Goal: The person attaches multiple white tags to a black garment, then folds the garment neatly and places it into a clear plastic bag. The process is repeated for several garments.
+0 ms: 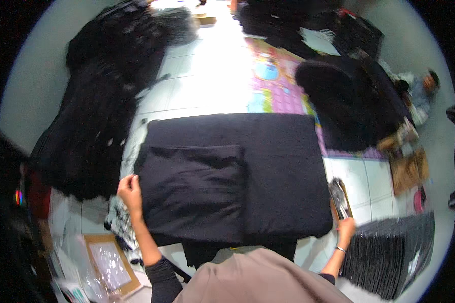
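In front of me is a padded board or table (288,177) covered in black cloth. A folded black fabric piece (192,197) lies on its left half, with wrinkles across it. My left hand (130,193) is at the left edge, thumb and fingers pinched together; whatever they may hold is too small to make out. Beyond the right edge, my right hand (347,228) is closed around the near end of a long silver and dark tool (340,199). Blur hides the tool's exact kind. It lies over a narrow brown-edged holder beside the board.
Black garments are heaped on the left (96,111) and right (338,101). A neat stack of black pieces (384,252) stands at lower right, a brown carton (409,171) above it. A framed board (111,265) lies lower left. Another person (423,96) sits far right.
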A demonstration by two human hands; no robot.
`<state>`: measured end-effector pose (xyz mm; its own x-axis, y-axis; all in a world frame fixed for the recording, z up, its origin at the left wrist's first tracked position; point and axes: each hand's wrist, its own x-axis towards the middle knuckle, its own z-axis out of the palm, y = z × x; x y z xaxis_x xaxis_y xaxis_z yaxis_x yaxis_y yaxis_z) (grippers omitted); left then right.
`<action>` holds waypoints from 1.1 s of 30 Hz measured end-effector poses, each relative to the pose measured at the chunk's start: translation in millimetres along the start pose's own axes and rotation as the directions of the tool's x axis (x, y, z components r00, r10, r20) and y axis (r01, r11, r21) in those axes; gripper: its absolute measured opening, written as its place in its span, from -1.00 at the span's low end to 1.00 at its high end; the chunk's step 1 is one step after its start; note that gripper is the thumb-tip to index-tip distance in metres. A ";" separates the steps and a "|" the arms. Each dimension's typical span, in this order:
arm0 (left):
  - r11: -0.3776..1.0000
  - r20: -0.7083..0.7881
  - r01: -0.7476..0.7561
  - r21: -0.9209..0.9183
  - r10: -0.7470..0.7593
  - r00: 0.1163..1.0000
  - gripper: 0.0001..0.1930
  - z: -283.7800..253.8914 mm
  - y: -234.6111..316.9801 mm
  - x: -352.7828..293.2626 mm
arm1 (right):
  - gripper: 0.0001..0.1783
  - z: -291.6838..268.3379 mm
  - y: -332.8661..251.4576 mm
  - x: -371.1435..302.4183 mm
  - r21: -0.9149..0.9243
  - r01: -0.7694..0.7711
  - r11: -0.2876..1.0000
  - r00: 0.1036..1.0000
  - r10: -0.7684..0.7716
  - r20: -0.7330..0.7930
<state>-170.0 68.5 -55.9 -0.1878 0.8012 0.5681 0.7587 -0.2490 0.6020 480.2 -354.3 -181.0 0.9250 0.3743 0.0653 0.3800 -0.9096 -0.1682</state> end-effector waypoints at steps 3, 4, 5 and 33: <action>0.999 -0.017 0.025 -0.033 -0.026 1.000 -0.91 -1.0 11.4 -1.8 | -0.73 -106.3 -118.8 50.8 0.187 0.328 0.926 0.898 -0.243 -0.368; 0.995 -0.002 0.090 -0.050 -0.090 0.996 -0.91 -1.5 15.6 -3.5 | -0.72 -133.2 -174.9 53.5 0.331 0.467 0.820 0.846 -0.305 -0.437; 0.994 -0.019 0.089 -0.064 -0.090 0.996 -0.90 -2.4 18.9 -3.7 | -0.72 -152.1 -233.6 44.4 0.463 0.562 0.686 0.822 -0.398 -0.408; 0.954 -0.304 0.283 -0.100 -0.300 0.904 -0.91 -24.8 38.0 -3.6 | -0.49 -113.5 -600.7 -227.6 0.292 0.954 -0.062 0.040 -0.943 -0.330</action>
<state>-156.0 42.7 -21.2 -0.5870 0.6339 0.5037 0.6084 -0.0650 0.7909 41.9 86.4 16.8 -0.3201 0.8134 0.4858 0.8584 0.4660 -0.2146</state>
